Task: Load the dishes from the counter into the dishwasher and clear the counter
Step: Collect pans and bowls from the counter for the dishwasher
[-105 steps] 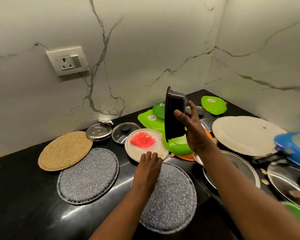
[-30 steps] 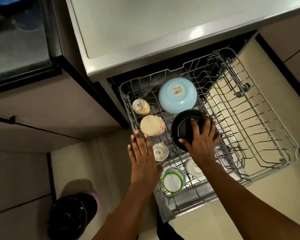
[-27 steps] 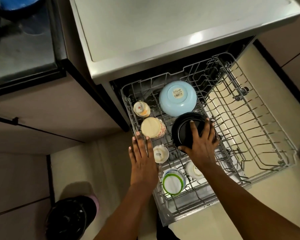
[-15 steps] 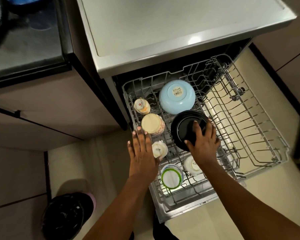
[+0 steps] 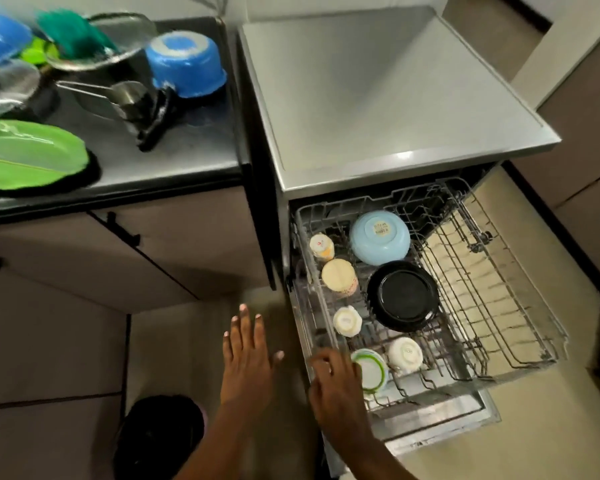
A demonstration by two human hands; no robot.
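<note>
Loading partly done: black bowl sits upside down in the pulled-out dishwasher rack beside a light blue bowl and cups. Counter has a blue bowl, green plate and blurred pans left. Left hand flat, empty; right hand loosely curled at the rack edge, grip unclear.
</note>
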